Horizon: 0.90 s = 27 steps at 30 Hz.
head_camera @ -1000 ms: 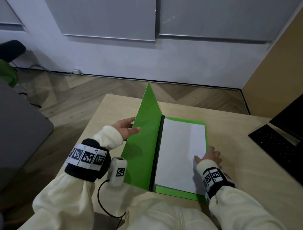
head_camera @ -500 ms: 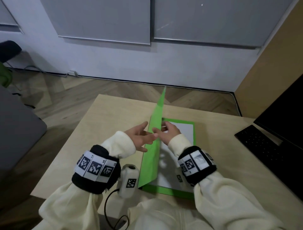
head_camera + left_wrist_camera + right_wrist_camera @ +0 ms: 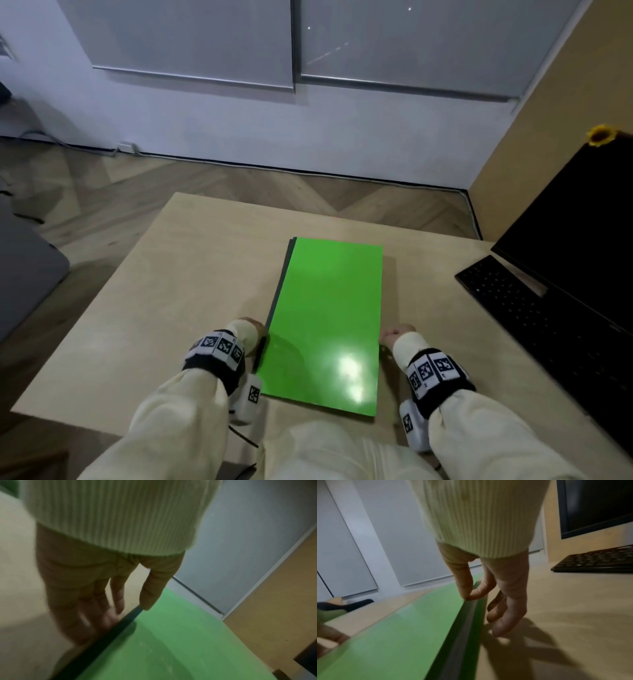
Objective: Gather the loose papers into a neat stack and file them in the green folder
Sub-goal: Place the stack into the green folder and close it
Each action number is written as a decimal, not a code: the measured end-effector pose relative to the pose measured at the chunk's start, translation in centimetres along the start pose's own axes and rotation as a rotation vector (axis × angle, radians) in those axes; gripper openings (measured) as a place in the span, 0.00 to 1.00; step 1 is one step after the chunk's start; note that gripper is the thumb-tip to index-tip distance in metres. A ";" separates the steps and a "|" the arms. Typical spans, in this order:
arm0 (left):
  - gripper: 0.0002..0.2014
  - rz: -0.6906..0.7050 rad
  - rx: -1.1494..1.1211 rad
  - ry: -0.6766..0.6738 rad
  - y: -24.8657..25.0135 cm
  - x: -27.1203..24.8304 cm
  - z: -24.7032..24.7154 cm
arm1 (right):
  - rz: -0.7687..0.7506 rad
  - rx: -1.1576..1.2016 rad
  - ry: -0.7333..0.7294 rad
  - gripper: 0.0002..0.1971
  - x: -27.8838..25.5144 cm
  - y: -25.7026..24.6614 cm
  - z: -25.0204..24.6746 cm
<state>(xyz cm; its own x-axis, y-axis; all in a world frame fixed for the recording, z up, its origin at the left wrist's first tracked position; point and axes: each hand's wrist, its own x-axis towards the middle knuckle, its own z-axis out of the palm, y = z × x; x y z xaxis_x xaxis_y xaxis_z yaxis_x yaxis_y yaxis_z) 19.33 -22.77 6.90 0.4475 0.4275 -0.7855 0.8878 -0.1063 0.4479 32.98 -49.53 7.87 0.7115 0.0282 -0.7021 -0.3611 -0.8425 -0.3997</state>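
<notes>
The green folder (image 3: 329, 318) lies closed and flat on the wooden table (image 3: 171, 308), its dark spine to the left. The papers are hidden inside; only a grey layer (image 3: 462, 642) shows between the covers at the right edge. My left hand (image 3: 254, 325) is at the near part of the spine. In the left wrist view its thumb (image 3: 150, 595) touches the cover's edge (image 3: 171, 642), while the straight fingers (image 3: 118, 599) lie beside the spine. My right hand (image 3: 397, 334) is at the folder's right edge. There thumb and index finger (image 3: 467, 597) pinch the top cover's (image 3: 393, 635) edge.
A black keyboard (image 3: 534, 308) and a dark monitor (image 3: 582, 222) stand to the right of the folder. The table's left edge drops to a wooden floor, where a grey object (image 3: 27, 267) stands. A wall lies beyond the far edge.
The cover stood upright between both hands; now it is folded down to the right and the folder is closed. Both hands have moved back to the folder's near side edges.
</notes>
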 end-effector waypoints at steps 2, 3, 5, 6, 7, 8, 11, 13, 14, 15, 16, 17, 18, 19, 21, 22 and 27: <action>0.18 -0.008 0.029 0.032 0.0 -0.3 0.9 | 0.019 -0.049 -0.015 0.13 0.4 0.7 0.8; 0.19 -0.007 0.042 0.057 0.1 -0.3 1.3 | 0.021 -0.094 -0.033 0.15 0.3 0.7 1.2; 0.19 -0.032 0.026 0.126 0.2 0.0 1.4 | 0.042 -0.118 -0.065 0.23 -0.4 0.4 1.6; 0.19 -0.036 -0.012 0.128 0.3 0.1 1.3 | 0.043 -0.111 -0.072 0.25 -0.4 0.2 2.0; 0.18 -0.035 -0.046 0.124 0.2 0.6 1.1 | 0.043 -0.110 -0.067 0.26 -0.2 0.1 2.1; 0.18 -0.035 -0.074 0.119 0.2 0.9 0.9 | 0.037 -0.100 -0.066 0.26 -0.1 -0.1 2.3; 0.15 -0.025 -0.157 0.172 0.1 1.4 -0.1 | -0.002 -0.084 -0.093 0.24 0.1 -0.6 3.1; 0.11 -0.022 -0.226 0.201 -0.1 1.7 -0.9 | -0.020 -0.038 -0.111 0.25 0.1 -1.2 3.9; 0.10 -0.011 -0.234 0.227 -0.2 2.0 -1.5 | -0.029 -0.021 -0.128 0.26 0.1 -1.6 4.4; 0.12 0.002 -0.230 0.264 -0.3 2.4 -2.0 | -0.037 -0.014 -0.145 0.27 0.1 -2.1 4.8; 0.14 0.013 -0.221 0.290 -0.3 2.7 -2.6 | -0.048 -0.014 -0.156 0.27 0.3 -2.5 5.2; 0.15 0.024 -0.225 0.304 -0.4 3.0 -3.3 | -0.057 -0.011 -0.164 0.28 0.0 -3.1 5.5; 0.15 0.027 -0.229 0.311 -0.3 3.3 -3.9 | -0.066 0.005 -0.167 0.29 0.1 -3.4 5.9; 0.15 0.032 -0.228 0.304 -0.3 3.5 -4.5 | -0.070 0.021 -0.163 0.29 0.1 -3.9 6.2; 0.14 0.033 -0.214 0.293 -0.3 4.2 -5.5 | -0.066 0.062 -0.144 0.30 0.2 -4.6 6.9; 0.13 0.036 -0.193 0.294 -0.2 4.5 -6.0 | -0.056 0.082 -0.129 0.29 0.4 -4.8 7.2; 0.11 0.039 -0.112 0.249 0.4 6.3 -6.6 | 0.021 0.178 0.001 0.28 1.0 -4.9 7.9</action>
<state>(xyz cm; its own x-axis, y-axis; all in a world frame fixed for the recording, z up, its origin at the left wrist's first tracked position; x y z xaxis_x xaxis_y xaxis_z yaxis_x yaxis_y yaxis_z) 21.82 -14.15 4.93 0.4283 0.6340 -0.6439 0.8467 -0.0327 0.5311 30.71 -41.17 4.45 0.7034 0.0108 -0.7107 -0.4769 -0.7343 -0.4832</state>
